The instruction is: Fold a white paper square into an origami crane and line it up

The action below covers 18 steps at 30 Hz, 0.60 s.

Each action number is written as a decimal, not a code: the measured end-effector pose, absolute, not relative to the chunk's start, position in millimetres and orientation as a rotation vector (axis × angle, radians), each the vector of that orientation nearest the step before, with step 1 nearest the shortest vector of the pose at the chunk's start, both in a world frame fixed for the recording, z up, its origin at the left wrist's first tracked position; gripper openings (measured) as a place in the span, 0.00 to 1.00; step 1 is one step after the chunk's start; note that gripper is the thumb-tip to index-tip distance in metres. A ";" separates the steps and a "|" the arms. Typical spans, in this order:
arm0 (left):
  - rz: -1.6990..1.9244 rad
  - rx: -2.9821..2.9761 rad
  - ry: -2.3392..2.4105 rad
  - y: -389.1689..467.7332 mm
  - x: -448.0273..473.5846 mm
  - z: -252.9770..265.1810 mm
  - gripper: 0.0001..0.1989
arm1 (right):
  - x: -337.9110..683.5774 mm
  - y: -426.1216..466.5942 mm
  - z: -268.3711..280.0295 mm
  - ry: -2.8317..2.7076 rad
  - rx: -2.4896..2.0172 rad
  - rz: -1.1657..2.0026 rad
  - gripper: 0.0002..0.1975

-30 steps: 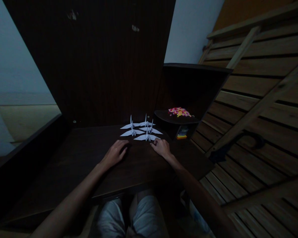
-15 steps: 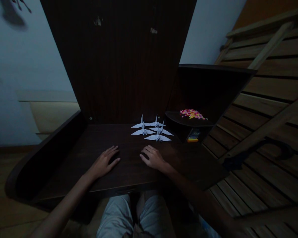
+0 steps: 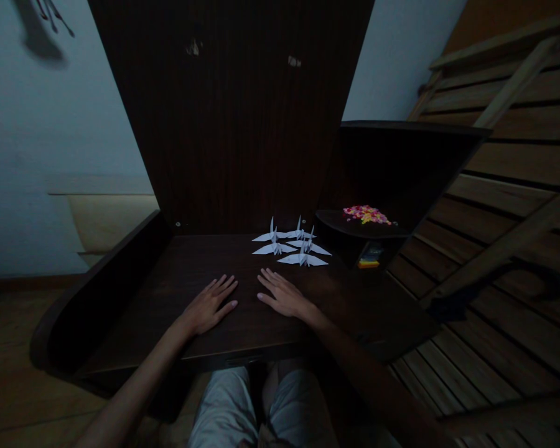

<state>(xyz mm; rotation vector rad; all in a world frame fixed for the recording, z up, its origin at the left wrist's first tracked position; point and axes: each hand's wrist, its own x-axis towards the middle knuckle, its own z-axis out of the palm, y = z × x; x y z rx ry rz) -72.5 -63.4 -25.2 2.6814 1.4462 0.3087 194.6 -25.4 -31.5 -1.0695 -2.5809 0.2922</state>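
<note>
My left hand lies flat on the dark wooden desk, its fingers spread and holding nothing. To its right, my right hand also rests palm down with fingers apart and nothing in them. Several white folded paper cranes stand in a close group at the back of the desk. The nearest crane is just beyond my right fingertips, not touched. A small gap of bare desk separates my two hands.
A corner shelf at the right carries a pile of small pink, red and yellow pieces. Under it sits a small item with a yellow edge. A raised side panel bounds the desk's left. Wooden slats stand at the right.
My right hand has uncurled, its fingers now stretched and reaching slightly left. The left hand's fingers have spread wider. The whole view has shifted a little, and the cranes stay in place.
</note>
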 end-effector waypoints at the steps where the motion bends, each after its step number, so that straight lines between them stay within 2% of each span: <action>1: 0.297 2.681 1.450 -63.5 -72.2 -25.0 0.30 | 194.4 -25.5 -31.0 -2.585 -1.071 0.296 0.34; 18: 0.344 2.690 1.461 -62.5 -71.9 -25.8 0.29 | 192.5 -25.1 -33.2 -2.566 -1.057 0.277 0.32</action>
